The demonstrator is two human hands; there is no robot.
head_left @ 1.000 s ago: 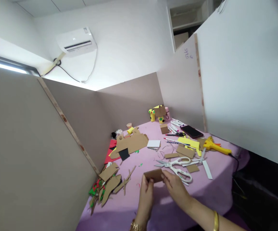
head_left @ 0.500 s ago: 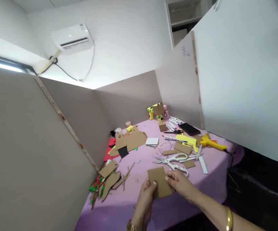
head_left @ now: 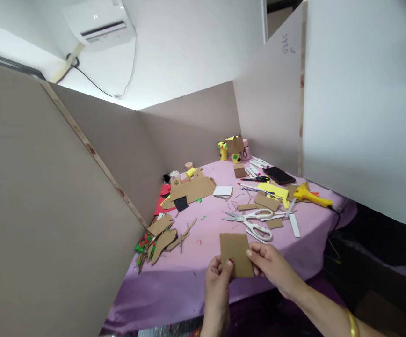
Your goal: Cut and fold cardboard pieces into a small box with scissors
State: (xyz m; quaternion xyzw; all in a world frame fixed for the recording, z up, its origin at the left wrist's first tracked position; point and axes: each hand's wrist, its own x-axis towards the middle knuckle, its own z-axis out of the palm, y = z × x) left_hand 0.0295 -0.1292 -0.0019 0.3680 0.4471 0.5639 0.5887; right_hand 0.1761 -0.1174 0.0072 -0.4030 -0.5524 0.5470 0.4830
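Note:
A small rectangular piece of brown cardboard is held up near the table's front edge. My left hand grips its lower left side, thumb lying on the face. At its right edge, my right hand pinches it between thumb and fingers. Just beyond the piece lie white-handled scissors, blades spread and pointing left. A narrow white strip and a small cardboard scrap are to the right of the scissors. The fingers behind the cardboard are mostly hidden.
Cardboard offcuts pile up at the left edge. A large cut cardboard shape lies farther back. On the right are a yellow glue gun with its cord, a phone and several markers. Partition panels enclose the table.
The view has tilted down and shifted slightly. Both hands still hold the cardboard piece, which now stands straighter, and the right fingers have moved a little along its right edge.

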